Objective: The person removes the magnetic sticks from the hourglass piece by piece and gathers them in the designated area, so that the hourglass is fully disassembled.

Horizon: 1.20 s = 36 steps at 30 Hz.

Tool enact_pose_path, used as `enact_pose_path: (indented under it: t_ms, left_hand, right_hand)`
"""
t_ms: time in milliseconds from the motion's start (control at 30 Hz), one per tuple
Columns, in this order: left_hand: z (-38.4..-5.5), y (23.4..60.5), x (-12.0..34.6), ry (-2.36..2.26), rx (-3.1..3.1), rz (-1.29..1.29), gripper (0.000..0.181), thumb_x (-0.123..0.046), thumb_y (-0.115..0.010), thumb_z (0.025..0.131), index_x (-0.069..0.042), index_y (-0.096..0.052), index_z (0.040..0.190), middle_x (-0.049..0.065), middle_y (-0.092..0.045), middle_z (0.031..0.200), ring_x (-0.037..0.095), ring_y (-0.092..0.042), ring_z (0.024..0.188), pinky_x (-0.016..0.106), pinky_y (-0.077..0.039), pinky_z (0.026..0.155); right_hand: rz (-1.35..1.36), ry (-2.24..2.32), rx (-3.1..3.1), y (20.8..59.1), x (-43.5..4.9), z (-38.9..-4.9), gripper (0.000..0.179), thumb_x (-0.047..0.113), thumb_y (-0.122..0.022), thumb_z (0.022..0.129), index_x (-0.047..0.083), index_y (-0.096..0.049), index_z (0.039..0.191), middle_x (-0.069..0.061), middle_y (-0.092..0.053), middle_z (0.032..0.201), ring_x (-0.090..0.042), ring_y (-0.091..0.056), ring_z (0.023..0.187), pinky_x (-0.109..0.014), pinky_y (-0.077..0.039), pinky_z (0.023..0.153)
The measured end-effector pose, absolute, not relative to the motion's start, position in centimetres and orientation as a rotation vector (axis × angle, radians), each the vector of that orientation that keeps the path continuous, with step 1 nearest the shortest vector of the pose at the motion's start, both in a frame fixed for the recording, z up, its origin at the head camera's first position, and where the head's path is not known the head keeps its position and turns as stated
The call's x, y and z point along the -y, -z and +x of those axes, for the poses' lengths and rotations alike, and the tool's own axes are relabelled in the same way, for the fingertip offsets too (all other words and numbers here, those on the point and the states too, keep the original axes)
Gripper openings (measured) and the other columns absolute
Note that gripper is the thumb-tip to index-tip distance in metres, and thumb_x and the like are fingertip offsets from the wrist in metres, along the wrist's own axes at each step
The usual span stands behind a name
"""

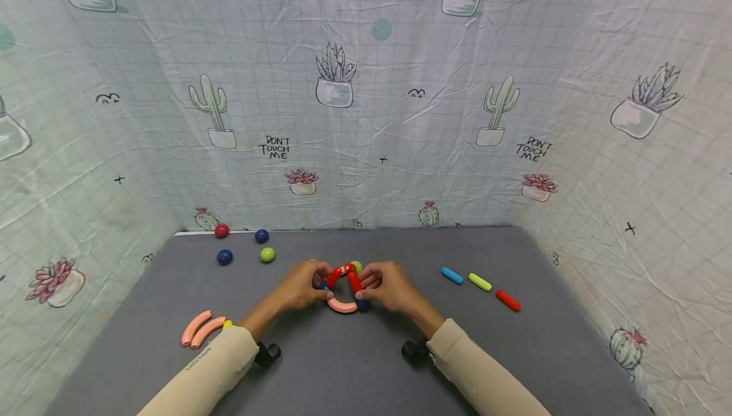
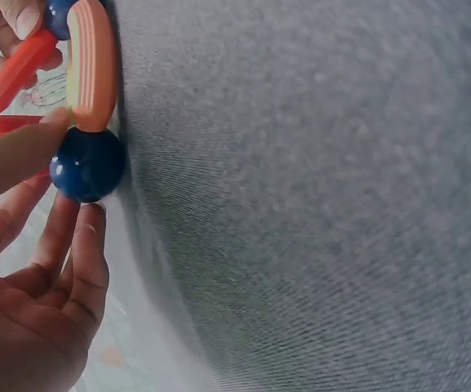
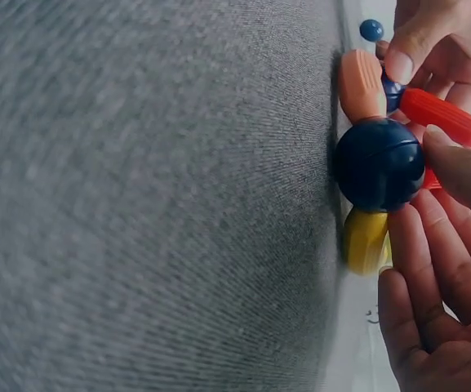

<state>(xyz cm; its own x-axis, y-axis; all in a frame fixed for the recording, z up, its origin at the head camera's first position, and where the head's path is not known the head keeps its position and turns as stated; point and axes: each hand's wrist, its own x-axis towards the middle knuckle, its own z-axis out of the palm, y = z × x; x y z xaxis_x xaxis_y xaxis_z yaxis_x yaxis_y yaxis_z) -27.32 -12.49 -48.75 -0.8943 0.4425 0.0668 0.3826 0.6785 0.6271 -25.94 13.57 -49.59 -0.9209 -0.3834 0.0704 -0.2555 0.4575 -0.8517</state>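
Left hand and right hand, fingers bent, pinch blue balls touching the pink curved stick: probably light, hard, slippery; hold there.

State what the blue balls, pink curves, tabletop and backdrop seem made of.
Blue balls: probably hard plastic, glossy, from the bright highlights; coated metal is possible. 
Pink curves: likely plastic, satin, with molded-looking ridges. 
Tabletop: seemingly matte gray fabric, from its fine weave-like texture. 
Backdrop: thin printed sheet, wrinkled; cloth or plastic, unclear.
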Motion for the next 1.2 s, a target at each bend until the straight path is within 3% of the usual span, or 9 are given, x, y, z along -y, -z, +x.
enact_pose_path:
  t_ms: [367,633,1200]
  left_hand:
    - [-27.5,49.2,12.7,-0.999,-2.821,0.692,0.023,-0.015,-0.092,0.083,-0.013,-0.077,0.1,0.006,-0.067,0.097,0.015,-0.062,0.082,0.028,-0.051,0.073]
    - [-27.5,49.3,12.7,-0.99,-2.83,0.708,0.024,-0.017,-0.093,0.083,-0.012,-0.077,0.1,0.006,-0.067,0.096,0.016,-0.062,0.081,0.027,-0.05,0.072]
    - [-27.3,49.3,12.7,-1.007,-2.815,0.663,0.023,-0.015,-0.091,0.084,-0.012,-0.077,0.102,0.007,-0.067,0.099,0.017,-0.062,0.083,0.028,-0.05,0.073]
  right_hand:
    - [-0.667,1.309,-2.743,49.3,-13.0,-25.4,0.024,0.014,-0.091,0.085,0.017,-0.075,0.102,0.003,-0.074,0.09,-0.008,-0.068,0.075,-0.023,-0.056,0.067]
    - [-0.641,1.454,-2.77,49.4,-13.3,-24.9,0.026,0.009,-0.09,0.085,0.019,-0.075,0.103,0.003,-0.075,0.099,-0.012,-0.071,0.082,-0.024,-0.058,0.071]
    - [-0.298,1.453,-2.929,49.8,-21.8,-24.6,0.024,0.012,-0.089,0.086,0.016,-0.081,0.107,0.0,-0.078,0.097,-0.009,-0.067,0.078,-0.025,-0.055,0.069]
